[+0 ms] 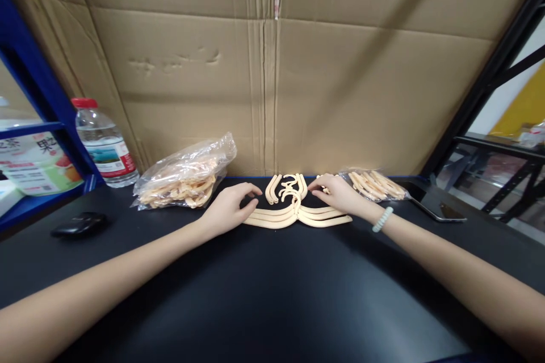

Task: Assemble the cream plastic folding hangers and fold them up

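Head view: cream hangers (272, 225) lie nested on black tabletop (272, 300), hooks bunched at middle, arms spread sideways, probably to keep set aligned. My left hand (232, 207) loosely open at left tips; cannot tell if touching. My right hand (340, 195) half-curled, nothing visible in grip, near right arms. Loose curved arms (269, 188) just behind, likely for easy reach. Left bag (183, 178) and right bag (377, 184) flank, seemingly kept out of hands' way.

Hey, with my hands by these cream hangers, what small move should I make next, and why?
I'd probably draw your right hand toward you, onto the front right end of the cream hangers, to steady them: your left hand is by their left ends, but that right end lies uncovered.
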The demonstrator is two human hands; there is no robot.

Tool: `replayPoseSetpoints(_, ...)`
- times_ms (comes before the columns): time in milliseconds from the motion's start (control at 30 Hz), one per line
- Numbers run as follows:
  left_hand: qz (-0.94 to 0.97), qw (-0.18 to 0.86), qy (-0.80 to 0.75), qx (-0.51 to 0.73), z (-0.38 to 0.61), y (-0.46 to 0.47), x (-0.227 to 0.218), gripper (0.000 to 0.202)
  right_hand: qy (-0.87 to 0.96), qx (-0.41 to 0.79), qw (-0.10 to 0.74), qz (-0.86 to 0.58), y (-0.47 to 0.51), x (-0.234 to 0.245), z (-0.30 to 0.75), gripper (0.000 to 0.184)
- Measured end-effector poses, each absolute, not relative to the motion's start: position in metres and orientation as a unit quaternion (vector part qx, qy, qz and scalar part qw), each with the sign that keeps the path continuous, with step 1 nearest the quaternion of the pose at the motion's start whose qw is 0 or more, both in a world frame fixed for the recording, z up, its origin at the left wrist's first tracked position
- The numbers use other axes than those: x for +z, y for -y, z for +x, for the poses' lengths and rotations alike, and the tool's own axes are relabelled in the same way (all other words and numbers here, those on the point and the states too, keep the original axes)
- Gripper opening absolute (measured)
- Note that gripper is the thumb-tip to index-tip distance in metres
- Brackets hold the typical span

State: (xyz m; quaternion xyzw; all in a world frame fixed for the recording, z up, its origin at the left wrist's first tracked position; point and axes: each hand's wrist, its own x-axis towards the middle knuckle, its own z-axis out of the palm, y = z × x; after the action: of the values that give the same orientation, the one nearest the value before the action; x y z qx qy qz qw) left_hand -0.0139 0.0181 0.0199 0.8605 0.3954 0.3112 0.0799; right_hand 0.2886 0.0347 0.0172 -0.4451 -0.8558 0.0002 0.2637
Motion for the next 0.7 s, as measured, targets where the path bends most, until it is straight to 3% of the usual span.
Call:
replayPoseSetpoints(267,0.818,0.093,-0.5,0.269,0.025,-0.071,0.026,0.023,0.882,-0.002,0.173,-0.439,-0.105,0.026,0.25,0.006)
replayPoseSetpoints(433,0.801,0.108,-0.542,0.23,0.029,-0.093,0.022,0.026,0.882,0.021,0.152,-0.446,-0.127,0.019,0.239,0.022)
replayPoseSetpoints(567,0.792,0.115,-0.558,0.22,0.025,-0.095,0.021,0.026,0.868,0.037,0.203,-0.451,-0.128,0.019,0.241,0.021)
replayPoseSetpoints(700,0.788,0.106,-0.568,0.214,0.024,-0.091,0.021,0.028,0.818,0.036,0.33,-0.469,-0.121,0.025,0.246,0.014)
